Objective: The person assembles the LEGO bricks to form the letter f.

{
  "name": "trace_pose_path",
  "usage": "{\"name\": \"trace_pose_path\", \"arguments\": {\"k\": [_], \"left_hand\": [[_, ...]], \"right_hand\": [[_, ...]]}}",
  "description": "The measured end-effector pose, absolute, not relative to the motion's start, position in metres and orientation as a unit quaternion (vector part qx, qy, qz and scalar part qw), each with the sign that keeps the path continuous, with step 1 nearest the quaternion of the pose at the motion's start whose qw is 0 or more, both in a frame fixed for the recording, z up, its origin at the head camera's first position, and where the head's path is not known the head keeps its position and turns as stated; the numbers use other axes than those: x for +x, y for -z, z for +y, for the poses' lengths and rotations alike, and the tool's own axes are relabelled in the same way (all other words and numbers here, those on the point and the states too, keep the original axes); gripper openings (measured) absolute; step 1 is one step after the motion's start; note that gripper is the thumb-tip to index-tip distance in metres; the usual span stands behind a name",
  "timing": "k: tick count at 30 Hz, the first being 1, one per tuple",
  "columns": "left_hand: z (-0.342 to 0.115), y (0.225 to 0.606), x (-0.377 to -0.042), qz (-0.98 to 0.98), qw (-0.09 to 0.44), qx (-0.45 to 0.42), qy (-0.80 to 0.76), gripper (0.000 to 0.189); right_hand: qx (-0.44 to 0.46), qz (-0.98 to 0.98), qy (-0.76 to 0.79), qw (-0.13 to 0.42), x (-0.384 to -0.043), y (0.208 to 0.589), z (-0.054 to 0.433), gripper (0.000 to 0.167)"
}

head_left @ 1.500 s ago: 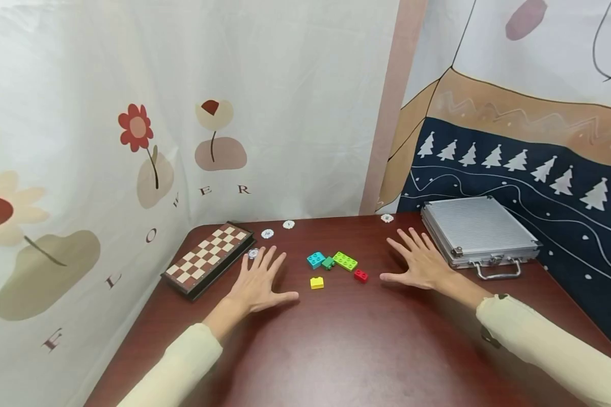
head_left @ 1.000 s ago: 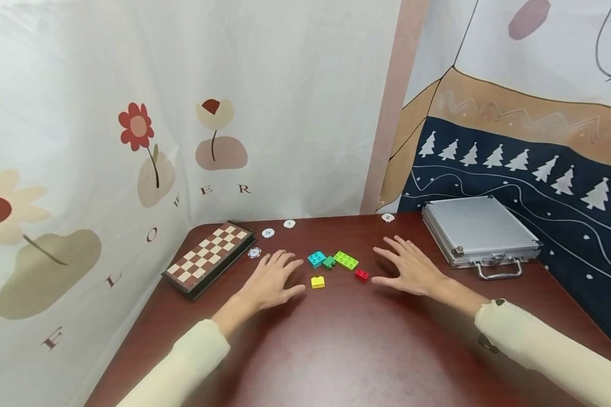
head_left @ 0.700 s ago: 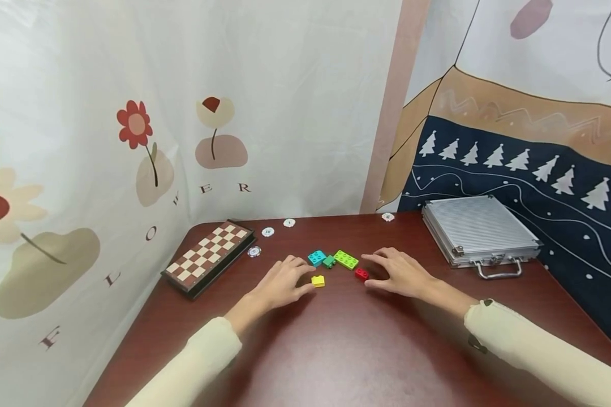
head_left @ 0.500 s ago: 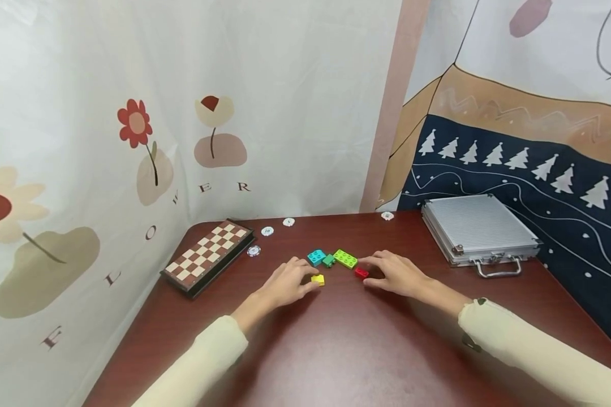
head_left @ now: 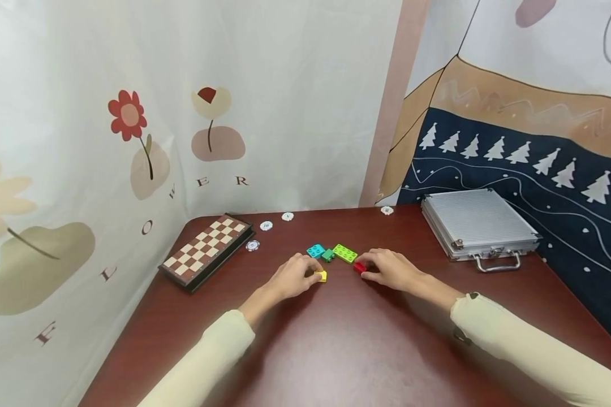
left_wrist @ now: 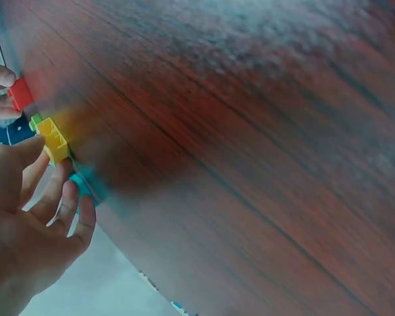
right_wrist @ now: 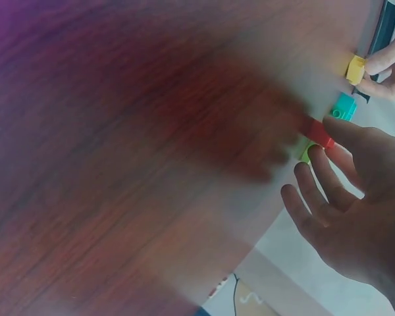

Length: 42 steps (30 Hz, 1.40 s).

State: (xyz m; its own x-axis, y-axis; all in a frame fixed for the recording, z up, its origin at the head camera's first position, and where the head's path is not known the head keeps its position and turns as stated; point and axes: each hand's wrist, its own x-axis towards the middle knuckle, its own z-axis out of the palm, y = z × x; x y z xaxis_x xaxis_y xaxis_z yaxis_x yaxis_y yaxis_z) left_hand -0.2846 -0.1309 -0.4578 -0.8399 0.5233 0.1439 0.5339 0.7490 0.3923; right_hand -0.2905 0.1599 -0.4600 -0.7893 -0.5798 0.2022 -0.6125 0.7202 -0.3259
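My left hand (head_left: 296,275) pinches a small yellow toy building brick (head_left: 322,276) between thumb and fingers; in the left wrist view the yellow brick (left_wrist: 53,140) shows its hollow underside, tilted. Across from it, my right hand (head_left: 391,269) pinches a red building brick (head_left: 359,267), partly covered by the fingers; the right wrist view has the red brick (right_wrist: 320,133) between thumb and index finger. Just beyond the hands lie a blue brick (head_left: 315,251), a dark green piece (head_left: 328,255) and a lime green brick (head_left: 345,253), close together on the table.
A checkered board box (head_left: 207,252) lies at the table's left. Poker chips (head_left: 266,225) are scattered along the back. At the back right rests a silver case (head_left: 481,223), handle toward me. Printed curtains (head_left: 295,113) hang behind the reddish-brown table (head_left: 336,350).
Both hands, earlier spread wide apart above the table, have come inward and down to the bricks. The left now pinches the yellow brick, the right the red one. The head view has tilted slightly downward.
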Motion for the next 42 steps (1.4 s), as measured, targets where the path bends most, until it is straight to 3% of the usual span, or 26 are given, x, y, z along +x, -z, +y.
{"name": "trace_pose_path", "arguments": {"k": [9, 21, 28, 42], "left_hand": [[-0.124, 0.465, -0.283, -0.914, 0.015, -0.312, 0.258, 0.026], [-0.132, 0.461, -0.286, -0.902, -0.039, -0.315, 0.293, 0.046], [-0.140, 0.463, -0.287, -0.897, -0.071, -0.315, 0.301, 0.040], [-0.141, 0.471, -0.281, -0.908, -0.022, -0.265, 0.323, 0.032]], "right_hand": [[0.304, -0.929, -0.210, 0.025, -0.291, 0.461, 0.153, 0.032], [0.325, -0.914, -0.242, 0.020, -0.294, 0.460, 0.159, 0.039], [0.357, -0.900, -0.250, 0.007, -0.296, 0.461, 0.163, 0.038], [0.361, -0.895, -0.262, 0.005, -0.295, 0.465, 0.155, 0.035]]}}
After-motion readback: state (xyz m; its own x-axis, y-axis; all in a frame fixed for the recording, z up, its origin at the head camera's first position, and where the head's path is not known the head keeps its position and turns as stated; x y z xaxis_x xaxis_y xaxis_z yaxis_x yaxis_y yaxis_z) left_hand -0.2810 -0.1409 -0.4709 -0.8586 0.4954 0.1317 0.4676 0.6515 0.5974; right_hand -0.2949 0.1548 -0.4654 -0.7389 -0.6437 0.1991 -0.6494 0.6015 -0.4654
